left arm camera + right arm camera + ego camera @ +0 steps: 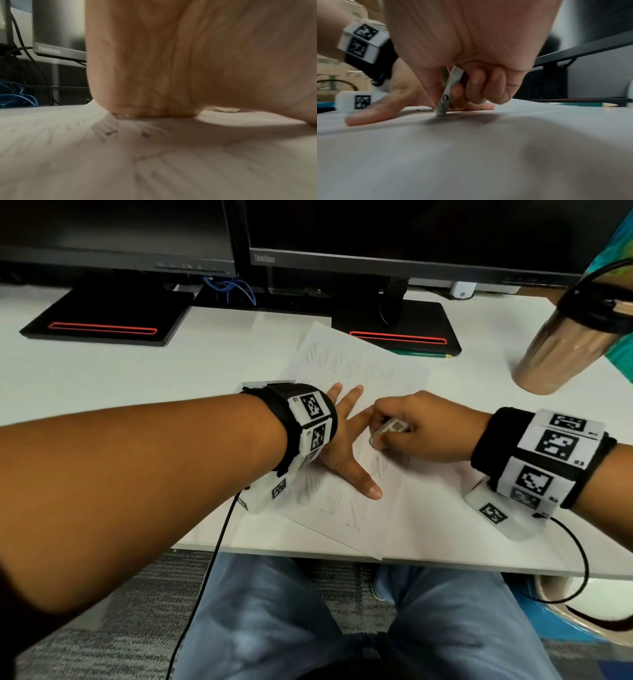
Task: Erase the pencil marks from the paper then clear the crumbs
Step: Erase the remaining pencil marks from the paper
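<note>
Scribbled paper (376,518) lies on the white bench (137,378), pinned by the flat, spread left hand (346,440) while the right hand (421,429) pinches an eraser (388,429) on it.

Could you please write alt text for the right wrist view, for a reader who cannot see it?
The right hand grips an eraser, its tip on the paper. The left hand lies flat beyond; a pencil lies far right.
</note>
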Available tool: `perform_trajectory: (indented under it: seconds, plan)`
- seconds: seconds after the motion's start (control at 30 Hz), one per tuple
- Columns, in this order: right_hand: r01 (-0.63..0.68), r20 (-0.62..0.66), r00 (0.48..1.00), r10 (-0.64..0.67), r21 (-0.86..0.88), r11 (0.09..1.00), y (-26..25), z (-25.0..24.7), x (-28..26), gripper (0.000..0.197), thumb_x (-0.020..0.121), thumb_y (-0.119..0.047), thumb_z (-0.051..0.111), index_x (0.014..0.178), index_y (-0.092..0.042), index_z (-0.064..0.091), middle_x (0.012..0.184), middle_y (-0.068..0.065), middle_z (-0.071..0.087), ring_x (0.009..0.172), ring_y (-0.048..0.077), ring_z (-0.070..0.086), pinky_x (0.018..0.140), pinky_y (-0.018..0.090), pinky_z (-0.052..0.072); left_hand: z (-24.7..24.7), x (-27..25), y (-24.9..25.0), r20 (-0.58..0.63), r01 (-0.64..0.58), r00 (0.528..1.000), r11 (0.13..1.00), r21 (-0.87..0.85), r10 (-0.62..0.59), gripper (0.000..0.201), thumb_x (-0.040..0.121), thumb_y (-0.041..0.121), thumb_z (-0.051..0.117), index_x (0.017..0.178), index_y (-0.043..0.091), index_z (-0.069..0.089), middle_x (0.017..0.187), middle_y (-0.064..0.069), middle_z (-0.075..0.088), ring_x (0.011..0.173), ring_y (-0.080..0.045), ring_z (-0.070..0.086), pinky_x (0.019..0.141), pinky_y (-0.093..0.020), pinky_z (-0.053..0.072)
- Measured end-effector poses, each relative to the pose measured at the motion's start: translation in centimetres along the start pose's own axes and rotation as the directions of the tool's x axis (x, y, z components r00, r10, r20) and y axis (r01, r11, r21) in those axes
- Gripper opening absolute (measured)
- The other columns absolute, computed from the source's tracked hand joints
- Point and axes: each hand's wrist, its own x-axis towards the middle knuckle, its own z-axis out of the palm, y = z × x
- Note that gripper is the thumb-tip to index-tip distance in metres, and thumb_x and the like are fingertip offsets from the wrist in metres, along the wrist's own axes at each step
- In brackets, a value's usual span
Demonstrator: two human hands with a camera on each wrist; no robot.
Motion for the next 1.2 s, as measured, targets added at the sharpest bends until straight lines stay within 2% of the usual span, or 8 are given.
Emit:
perform_trajectory:
  seconds: [0.33, 0.43, 0.6, 0.77, 0.87, 1.0, 1.13, 1.2]
  plan:
    - [0.028, -0.051, 0.998, -0.037, -0.174, 0.984, -0.1, 0.0, 0.0, 0.006, 0.09, -0.031, 0.059, 0.092, -0.028, 0.055, 0.087, -0.007, 0.067, 0.078, 0.015, 0.062, 0.071, 0.034, 0.052, -0.2, 0.1, 0.0, -0.009, 0.007, 1.0, 1.0, 0.009, -0.007, 0.142, 0.052, 0.096, 0.054, 0.149, 0.037, -0.03, 0.156, -0.005, -0.04, 0.146, -0.034, -0.031, 0.118, -0.062, -0.006]
    - [0.135, 0.056, 0.99, -0.132, -0.04, 0.99, -0.9, 0.7, -0.5, 0.007, 0.088, -0.027, 0.063, 0.091, -0.023, 0.058, 0.081, -0.016, 0.063, 0.072, 0.002, 0.058, 0.069, 0.025, 0.048, 0.1, 0.3, -0.1, -0.02, 0.01, 1.0, 1.0, -0.002, -0.01, 0.142, 0.05, 0.097, 0.055, 0.148, 0.039, -0.031, 0.156, -0.004, -0.04, 0.146, -0.034, -0.031, 0.119, -0.062, -0.005]
    - [0.069, -0.029, 0.997, -0.074, -0.143, 0.987, -0.1, 0.1, -0.3, 0.006, 0.09, -0.032, 0.06, 0.093, -0.028, 0.057, 0.084, -0.01, 0.066, 0.077, 0.015, 0.062, 0.07, 0.035, 0.052, 0.1, 0.4, -0.2, -0.025, 0.005, 1.0, 1.0, 0.022, -0.005, 0.149, 0.04, 0.101, 0.053, 0.147, 0.04, -0.031, 0.157, -0.004, -0.04, 0.146, -0.034, -0.03, 0.118, -0.063, -0.004]
    - [0.14, 0.08, 0.986, -0.143, 0.046, 0.989, -0.9, 0.7, -0.8, 0.006, 0.088, -0.025, 0.066, 0.091, -0.021, 0.062, 0.076, -0.024, 0.063, 0.073, -0.001, 0.06, 0.071, 0.023, 0.049, 0.2, 0.2, -0.1, -0.025, 0.006, 1.0, 1.0, 0.018, -0.005, 0.148, 0.044, 0.097, 0.058, 0.146, 0.04, -0.033, 0.156, -0.003, -0.04, 0.146, -0.034, -0.031, 0.118, -0.063, -0.004]
    - [0.108, 0.008, 0.994, -0.108, -0.03, 0.994, -0.4, 0.2, -0.6, 0.005, 0.089, -0.028, 0.064, 0.092, -0.025, 0.06, 0.081, -0.015, 0.066, 0.076, 0.007, 0.062, 0.073, 0.034, 0.052, 0.0, 0.2, 0.0, -0.019, 0.013, 1.0, 1.0, 0.026, -0.012, 0.15, 0.041, 0.098, 0.057, 0.148, 0.039, -0.03, 0.156, -0.004, -0.04, 0.146, -0.035, -0.031, 0.118, -0.063, -0.004]
    - [0.193, 0.104, 0.974, -0.2, 0.072, 0.979, -1.2, 1.1, -1.3, 0.004, 0.089, -0.023, 0.064, 0.092, -0.022, 0.062, 0.076, -0.019, 0.064, 0.07, 0.0, 0.059, 0.067, 0.02, 0.046, 0.0, 0.0, 0.0, -0.032, 0.01, 0.999, 1.0, 0.027, -0.009, 0.148, 0.045, 0.096, 0.058, 0.147, 0.039, -0.032, 0.157, -0.004, -0.038, 0.146, -0.035, -0.03, 0.118, -0.063, -0.005]
    - [0.129, 0.033, 0.991, -0.129, -0.013, 0.992, -0.5, 0.3, -0.8, 0.007, 0.089, -0.031, 0.064, 0.092, -0.026, 0.06, 0.083, -0.017, 0.066, 0.076, 0.004, 0.061, 0.075, 0.035, 0.052, 0.1, 0.0, -0.1, -0.027, 0.018, 0.999, 1.0, 0.025, -0.017, 0.149, 0.042, 0.098, 0.056, 0.146, 0.04, -0.032, 0.157, -0.004, -0.039, 0.146, -0.035, -0.03, 0.118, -0.063, -0.004]
    - [0.188, 0.063, 0.98, -0.187, -0.005, 0.982, -0.9, 0.8, -1.0, 0.006, 0.089, -0.027, 0.063, 0.094, -0.026, 0.059, 0.079, -0.02, 0.063, 0.072, 0.001, 0.059, 0.071, 0.027, 0.05, 0.1, -0.1, 0.0, -0.033, 0.015, 0.999, 0.999, 0.028, -0.014, 0.148, 0.044, 0.097, 0.057, 0.147, 0.039, -0.032, 0.157, -0.005, -0.038, 0.146, -0.036, -0.029, 0.118, -0.063, -0.005]
